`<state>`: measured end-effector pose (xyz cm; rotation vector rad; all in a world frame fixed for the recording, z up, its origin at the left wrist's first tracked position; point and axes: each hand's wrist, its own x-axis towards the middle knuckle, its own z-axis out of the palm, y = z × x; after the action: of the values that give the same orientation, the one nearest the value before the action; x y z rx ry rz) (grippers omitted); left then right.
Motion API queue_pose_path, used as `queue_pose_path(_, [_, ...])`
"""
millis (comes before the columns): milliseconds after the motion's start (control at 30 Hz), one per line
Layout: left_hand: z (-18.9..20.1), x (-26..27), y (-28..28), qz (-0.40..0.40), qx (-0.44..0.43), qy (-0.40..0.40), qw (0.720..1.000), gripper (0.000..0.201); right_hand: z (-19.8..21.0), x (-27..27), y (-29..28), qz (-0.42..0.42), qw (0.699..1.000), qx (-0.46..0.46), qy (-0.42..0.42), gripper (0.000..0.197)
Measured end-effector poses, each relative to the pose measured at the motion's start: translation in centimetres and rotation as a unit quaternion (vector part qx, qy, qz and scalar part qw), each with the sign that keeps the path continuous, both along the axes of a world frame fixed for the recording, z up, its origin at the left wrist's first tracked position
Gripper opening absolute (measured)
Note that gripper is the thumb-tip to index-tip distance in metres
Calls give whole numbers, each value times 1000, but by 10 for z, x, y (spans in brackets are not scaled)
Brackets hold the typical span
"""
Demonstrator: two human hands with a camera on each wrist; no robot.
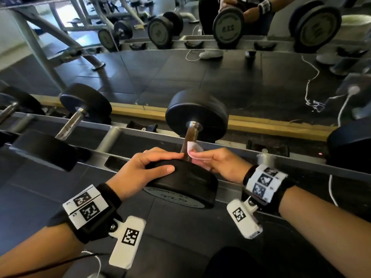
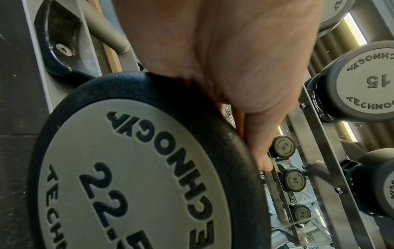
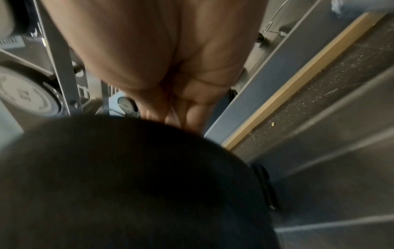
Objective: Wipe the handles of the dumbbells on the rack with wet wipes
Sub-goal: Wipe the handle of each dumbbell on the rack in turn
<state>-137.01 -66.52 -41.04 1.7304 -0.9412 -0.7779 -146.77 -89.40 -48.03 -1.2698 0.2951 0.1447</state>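
At the handle's [image 1: 190, 140] near end, your right hand [image 1: 221, 164] pinches the wipe [image 1: 193, 150]; left hand [image 1: 140, 169] rests flat, steadying the dumbbell [image 1: 197, 117]; neighbouring handles apparently remain.

Counted on grey metal rack [image 1: 230, 144]: four round black rubber-headed dumbbells [image 1: 197, 115]; one white wet wipe [image 1: 193, 150]; two hands [image 1: 146, 167].

A gym's free-weights corner

Dumbbells [image 1: 86, 109] sit on a metal rack [image 1: 140, 135] before a wall mirror [image 1: 200, 73], above rubber floor tiles [image 1: 30, 189].
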Motion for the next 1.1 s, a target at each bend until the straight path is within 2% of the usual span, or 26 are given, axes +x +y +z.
queue_pose_path(100, [2, 4, 0, -9, 18, 24, 1000, 37, 13, 3, -17, -64, 996, -16, -57, 37])
queue_pose_path(200, [6, 10, -3, -19, 36, 57, 998, 35, 21, 15, -17, -102, 983, -140, -60, 27])
queue_pose_path(267, [8, 12, -4, -26, 41, 91, 995, 34, 19, 21, -6, -70, 983, -166, -38, 19])
queue_pose_path(333, [10, 12, -6, -29, 45, 115, 992, 32, 14, 22, 2, -37, 983, -178, -16, 29])
queue_pose_path(400, [12, 12, -9, -26, 52, 116, 992, 30, 15, 16, 7, -10, 999, -36, 9, 33])
queue_pose_path(433, [13, 13, -10, -23, 55, 116, 991, 29, 16, 10, 8, 4, 1000, 2, 23, 34])
queue_pose_path(467, [14, 13, -11, -23, 56, 118, 991, 29, 14, 6, 8, 33, 999, -26, 19, 32])
queue_pose_path(533, [16, 13, -13, -26, 56, 124, 990, 28, 22, -3, 4, 83, 987, -141, 1, 30])
queue_pose_path(567, [17, 13, -13, -25, 58, 125, 990, 28, 28, -4, 0, 92, 984, -153, -12, 34])
queue_pose_path(633, [18, 14, -14, -23, 70, 128, 989, 28, 37, -6, -11, 47, 995, -72, -48, 40])
queue_pose_path(667, [19, 15, -15, -27, 78, 132, 988, 29, 37, -3, -19, -16, 996, -57, -64, 32])
queue_pose_path(733, [21, 18, -16, -38, 93, 138, 985, 30, 35, 3, -25, -130, 976, -153, -88, 25])
queue_pose_path(767, [22, 19, -17, -41, 99, 137, 985, 30, 31, 6, -24, -144, 968, -190, -82, 25])
queue_pose_path(800, [22, 20, -17, -41, 102, 135, 985, 31, 28, 10, -19, -134, 973, -175, -71, 23])
queue_pose_path(900, [22, 20, -18, -36, 104, 143, 984, 30, 16, 18, 1, -79, 997, -4, -25, 30])
queue_pose_path(967, [22, 20, -19, -35, 105, 148, 983, 28, 11, 12, 6, -56, 998, 29, -14, 33])
queue_pose_path(1000, [22, 21, -20, -35, 104, 150, 982, 28, 7, 7, 5, -27, 1000, -1, -16, 32])
queue_pose_path(1033, [22, 21, -20, -35, 104, 151, 982, 27, 7, 0, 5, 15, 997, -72, -16, 28])
queue_pose_path(1100, [22, 21, -20, -35, 104, 146, 983, 25, 9, -11, 3, 99, 967, -233, -10, 19])
